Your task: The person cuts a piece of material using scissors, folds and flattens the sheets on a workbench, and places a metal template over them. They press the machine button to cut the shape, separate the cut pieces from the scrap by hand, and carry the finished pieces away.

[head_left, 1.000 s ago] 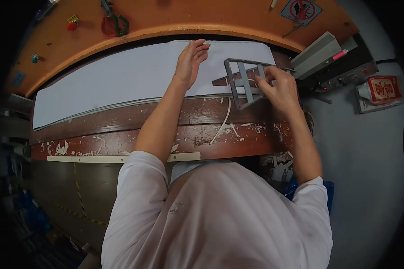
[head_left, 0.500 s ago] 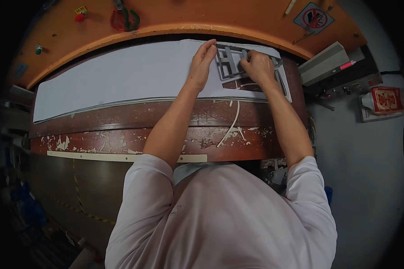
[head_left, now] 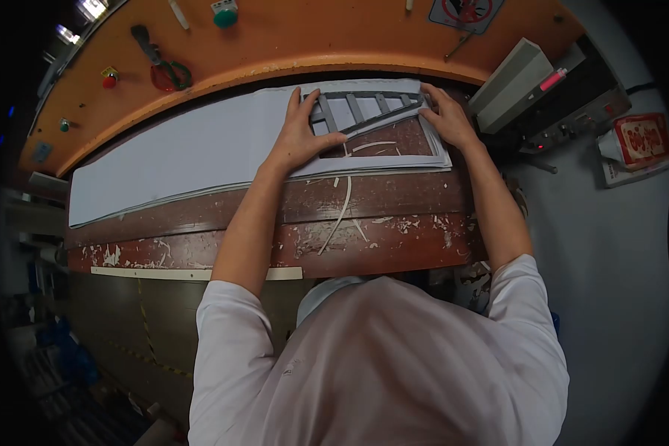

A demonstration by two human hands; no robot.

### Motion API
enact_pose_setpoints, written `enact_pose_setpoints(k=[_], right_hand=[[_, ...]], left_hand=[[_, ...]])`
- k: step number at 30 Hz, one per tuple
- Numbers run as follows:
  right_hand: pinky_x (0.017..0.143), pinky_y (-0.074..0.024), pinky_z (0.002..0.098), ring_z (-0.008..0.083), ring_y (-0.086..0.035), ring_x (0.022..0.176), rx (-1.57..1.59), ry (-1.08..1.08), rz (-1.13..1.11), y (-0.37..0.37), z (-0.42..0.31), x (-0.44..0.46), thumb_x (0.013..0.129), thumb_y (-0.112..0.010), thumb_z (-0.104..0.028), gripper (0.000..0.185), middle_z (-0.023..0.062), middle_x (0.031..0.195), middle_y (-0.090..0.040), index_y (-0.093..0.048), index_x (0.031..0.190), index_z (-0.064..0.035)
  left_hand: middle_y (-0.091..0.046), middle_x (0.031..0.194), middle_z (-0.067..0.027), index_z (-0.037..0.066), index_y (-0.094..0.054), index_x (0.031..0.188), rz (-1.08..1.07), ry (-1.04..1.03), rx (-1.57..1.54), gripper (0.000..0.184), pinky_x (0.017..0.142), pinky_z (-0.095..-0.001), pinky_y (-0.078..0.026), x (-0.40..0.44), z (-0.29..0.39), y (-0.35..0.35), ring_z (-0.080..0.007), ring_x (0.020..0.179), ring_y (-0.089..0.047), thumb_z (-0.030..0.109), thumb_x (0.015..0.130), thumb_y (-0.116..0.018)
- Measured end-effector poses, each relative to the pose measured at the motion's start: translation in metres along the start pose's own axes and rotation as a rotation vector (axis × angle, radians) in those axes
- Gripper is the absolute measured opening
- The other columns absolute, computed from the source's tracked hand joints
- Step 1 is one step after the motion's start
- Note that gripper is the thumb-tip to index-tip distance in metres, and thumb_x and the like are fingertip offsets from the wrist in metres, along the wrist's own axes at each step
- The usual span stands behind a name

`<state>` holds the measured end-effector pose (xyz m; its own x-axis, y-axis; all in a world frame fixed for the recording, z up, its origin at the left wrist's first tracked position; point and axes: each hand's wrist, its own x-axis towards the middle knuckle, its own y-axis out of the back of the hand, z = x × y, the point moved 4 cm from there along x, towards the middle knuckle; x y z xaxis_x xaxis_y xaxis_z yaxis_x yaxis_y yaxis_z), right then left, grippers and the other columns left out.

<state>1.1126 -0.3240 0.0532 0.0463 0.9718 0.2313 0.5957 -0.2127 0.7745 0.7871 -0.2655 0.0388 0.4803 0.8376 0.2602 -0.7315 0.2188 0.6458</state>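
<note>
A grey cutting die [head_left: 355, 109], a tapering frame with crossbars, lies on a stack of white sheet material [head_left: 178, 145]. Around its wide left end, my left hand [head_left: 299, 141] has its fingers at the far edge and its thumb at the near edge. At the narrow right end, my right hand [head_left: 450, 120] pinches the tip between thumb and fingers. Just on the near side of the die, a cut-out opening in the sheets shows the brown board [head_left: 398, 141] underneath. The palm sides of both hands are hidden.
The orange machine beam [head_left: 275, 44] crosses behind the sheets, with scissors [head_left: 160, 63] and buttons on it. Pale offcut strips [head_left: 340, 215] lie on the worn red-brown table edge [head_left: 401, 241]. To the right are a control box [head_left: 572, 119] and a red package [head_left: 641, 141].
My right hand has gone from gripping the die's bars to its narrow tip. My left hand has turned from upright beside the die to wrapping its wide end. The view has shifted.
</note>
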Motion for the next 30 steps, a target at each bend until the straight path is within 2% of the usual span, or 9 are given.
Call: enact_pose_setpoints(k=[3, 5, 7, 10, 16, 19, 22, 25, 30], right_hand=[[0.104, -0.0473, 0.0407, 0.0327, -0.06, 0.124, 0.054, 0.073, -0.019, -0.004, 0.015, 0.004, 0.09, -0.068, -0.012, 0.057, 0.0159, 0.138, -0.059, -0.049, 0.144, -0.0067], [0.101, -0.0483, 0.0406, 0.0341, -0.061, 0.12, 0.041, 0.112, -0.011, -0.003, 0.019, 0.006, 0.088, -0.07, -0.01, 0.057, 0.0164, 0.13, -0.062, -0.051, 0.141, -0.0062], [0.101, -0.0487, 0.0409, 0.0357, -0.061, 0.117, 0.04, 0.155, -0.012, -0.003, 0.02, 0.008, 0.086, -0.07, -0.012, 0.054, 0.0161, 0.123, -0.065, -0.054, 0.137, -0.0057], [0.092, -0.0494, 0.0393, 0.0319, -0.064, 0.108, 0.012, 0.176, -0.006, -0.002, 0.018, 0.007, 0.085, -0.072, -0.01, 0.051, 0.0153, 0.114, -0.065, -0.057, 0.134, -0.0061], [0.088, -0.052, 0.041, 0.0335, -0.067, 0.102, 0.126, 0.174, 0.106, -0.008, 0.027, 0.005, 0.084, -0.073, -0.011, 0.04, 0.0147, 0.111, -0.067, -0.064, 0.122, -0.0058], [0.086, -0.0512, 0.0382, 0.0289, -0.067, 0.097, 0.161, 0.19, 0.148, -0.01, 0.03, 0.004, 0.085, -0.072, -0.011, 0.038, 0.0127, 0.109, -0.068, -0.064, 0.123, -0.006], [0.091, -0.0525, 0.0362, 0.0251, -0.068, 0.104, 0.246, 0.029, 0.15, -0.008, 0.034, -0.002, 0.088, -0.068, -0.009, 0.036, 0.0104, 0.117, -0.07, -0.064, 0.124, -0.0059], [0.093, -0.0534, 0.0366, 0.0275, -0.069, 0.107, 0.378, -0.065, 0.272, -0.012, 0.05, -0.019, 0.089, -0.065, -0.006, 0.037, 0.0143, 0.12, -0.069, -0.063, 0.125, -0.0059], [0.101, -0.0501, 0.0345, 0.0259, -0.066, 0.117, 0.418, -0.063, 0.273, -0.017, 0.043, -0.038, 0.093, -0.058, -0.004, 0.04, 0.0132, 0.129, -0.067, -0.059, 0.134, -0.0059]], left_hand=[[-0.016, 0.162, -0.0308, 0.01, -0.038, 0.154, -0.072, 0.025, 0.133, 0.112, 0.118, -0.0486, -0.034, -0.005, 0.002, 0.001, -0.0471, 0.146, -0.03, 0.044, 0.062, -0.093], [-0.017, 0.162, -0.0298, 0.011, -0.039, 0.154, -0.131, 0.06, 0.184, 0.111, 0.118, -0.0483, -0.034, -0.006, 0.005, 0.001, -0.0468, 0.146, -0.03, 0.041, 0.062, -0.093], [-0.02, 0.162, -0.0284, 0.011, -0.042, 0.152, -0.131, 0.025, 0.232, 0.106, 0.118, -0.048, -0.035, -0.005, 0.0, 0.0, -0.0459, 0.146, -0.031, 0.038, 0.063, -0.093], [-0.024, 0.161, -0.0274, 0.009, -0.048, 0.148, -0.094, 0.005, 0.233, 0.098, 0.118, -0.0468, -0.035, -0.005, 0.002, 0.0, -0.0438, 0.146, -0.033, 0.034, 0.065, -0.092], [-0.03, 0.159, -0.027, 0.004, -0.056, 0.141, -0.044, 0.019, 0.202, 0.089, 0.116, -0.0436, -0.038, -0.006, 0.007, -0.001, -0.0398, 0.145, -0.037, 0.03, 0.065, -0.092], [-0.03, 0.16, -0.0262, 0.003, -0.057, 0.14, -0.026, -0.001, 0.232, 0.087, 0.116, -0.0429, -0.039, -0.007, 0.004, -0.003, -0.0394, 0.145, -0.038, 0.029, 0.064, -0.093], [-0.031, 0.16, -0.0245, 0.003, -0.058, 0.139, -0.021, 0.004, 0.228, 0.086, 0.115, -0.043, -0.039, -0.007, 0.007, -0.002, -0.0388, 0.144, -0.039, 0.028, 0.064, -0.093], [-0.031, 0.161, -0.0208, 0.003, -0.058, 0.139, -0.027, 0.01, 0.206, 0.083, 0.117, -0.0432, -0.037, -0.007, 0.008, -0.004, -0.0367, 0.145, -0.037, 0.023, 0.066, -0.091], [-0.032, 0.16, -0.0184, 0.003, -0.06, 0.137, -0.012, 0.011, 0.151, 0.079, 0.116, -0.0448, -0.039, -0.008, 0.009, -0.005, -0.0362, 0.145, -0.038, 0.021, 0.066, -0.092]])
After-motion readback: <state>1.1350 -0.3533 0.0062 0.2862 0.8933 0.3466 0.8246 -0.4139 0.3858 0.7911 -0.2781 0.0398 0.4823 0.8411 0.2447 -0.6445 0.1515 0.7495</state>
